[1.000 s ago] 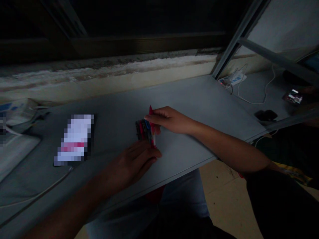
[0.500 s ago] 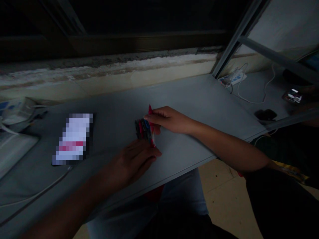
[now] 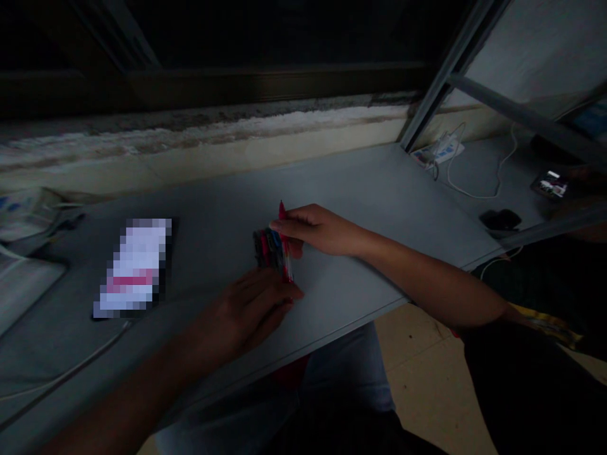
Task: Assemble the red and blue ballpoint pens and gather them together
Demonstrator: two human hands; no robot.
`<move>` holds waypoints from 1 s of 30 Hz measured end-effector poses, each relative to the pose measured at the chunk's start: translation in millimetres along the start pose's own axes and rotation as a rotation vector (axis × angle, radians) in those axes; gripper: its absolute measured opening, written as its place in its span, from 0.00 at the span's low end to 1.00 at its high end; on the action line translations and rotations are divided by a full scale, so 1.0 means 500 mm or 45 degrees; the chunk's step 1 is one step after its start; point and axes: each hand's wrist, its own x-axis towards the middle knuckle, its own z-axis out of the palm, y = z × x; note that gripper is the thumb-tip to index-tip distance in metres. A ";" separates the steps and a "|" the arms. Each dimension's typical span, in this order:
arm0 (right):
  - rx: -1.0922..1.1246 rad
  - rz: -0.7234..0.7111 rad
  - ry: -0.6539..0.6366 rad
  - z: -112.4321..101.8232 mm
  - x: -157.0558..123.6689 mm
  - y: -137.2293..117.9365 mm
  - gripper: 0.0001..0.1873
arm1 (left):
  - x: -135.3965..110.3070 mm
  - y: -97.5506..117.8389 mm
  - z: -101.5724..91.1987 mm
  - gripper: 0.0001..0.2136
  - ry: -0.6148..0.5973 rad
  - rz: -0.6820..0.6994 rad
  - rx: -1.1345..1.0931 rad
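Observation:
Several pens lie side by side in a row on the grey desk, dark, red and blue among them. At the right end of the row is a red pen with a clear lower barrel. My right hand pinches its upper part between thumb and fingers, and the pointed red tip sticks out above. My left hand lies palm down over the near ends of the pens, fingers stretched out and reaching the red pen's lower end. Those near ends are partly hidden beneath it.
To the left lies a phone with a lit screen and a cable. A white power strip sits at the far left. Beyond a metal frame post are another power strip, a dark object and a lit device.
The view has shifted slightly, so everything sits a little further left. Both hands and the pens keep nearly the same arrangement.

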 end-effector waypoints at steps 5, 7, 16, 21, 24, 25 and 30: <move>0.004 0.006 0.019 -0.002 0.001 -0.001 0.28 | 0.002 0.002 -0.002 0.07 -0.024 -0.036 0.023; 0.005 0.005 0.020 -0.003 0.002 0.001 0.28 | 0.002 0.001 -0.001 0.07 -0.029 -0.033 0.021; 0.017 0.037 -0.015 -0.002 0.005 0.004 0.28 | 0.000 -0.002 0.001 0.07 0.005 -0.016 -0.020; -0.016 0.037 -0.027 0.001 0.006 0.007 0.28 | 0.002 0.001 0.001 0.06 0.008 -0.002 -0.004; -0.046 0.028 -0.068 0.003 0.005 0.008 0.29 | 0.001 0.003 0.001 0.07 -0.012 0.018 -0.021; -0.054 0.028 -0.085 0.004 0.004 0.008 0.29 | 0.001 0.003 0.001 0.08 -0.021 0.024 -0.022; -0.059 0.034 -0.111 0.005 0.000 0.008 0.31 | 0.000 0.007 -0.002 0.10 -0.029 0.039 -0.022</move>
